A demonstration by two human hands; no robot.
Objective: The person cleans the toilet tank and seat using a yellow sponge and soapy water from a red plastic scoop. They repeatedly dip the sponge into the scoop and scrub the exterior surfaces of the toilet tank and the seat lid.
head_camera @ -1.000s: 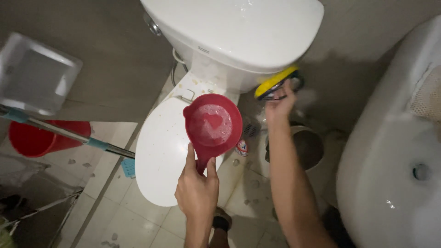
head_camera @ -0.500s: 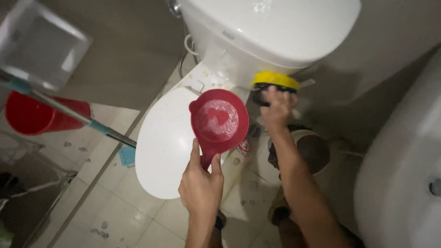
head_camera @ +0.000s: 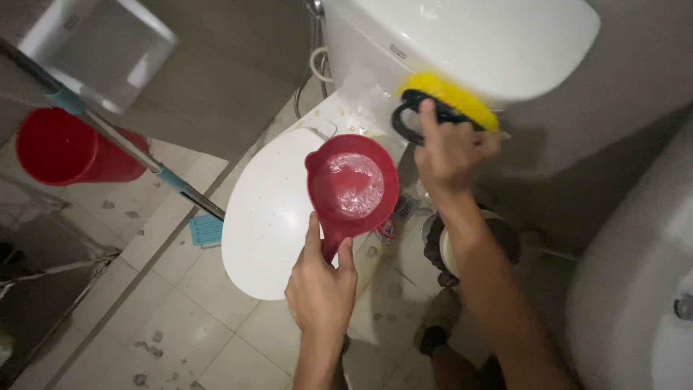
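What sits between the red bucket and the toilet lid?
In the head view, a mop handle slants between the red bucket and the toilet lid.

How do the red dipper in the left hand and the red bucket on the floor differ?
The red dipper is held by its handle in the left hand over the toilet lid, soapy water showing inside; the red bucket stands untouched on the floor and looks bigger. Both are red plastic.

The scoop (head_camera: 352,189) sits at centre over the toilet lid (head_camera: 267,217); the brush (head_camera: 444,108) at one o'clock, the bucket (head_camera: 68,152) at nine o'clock.
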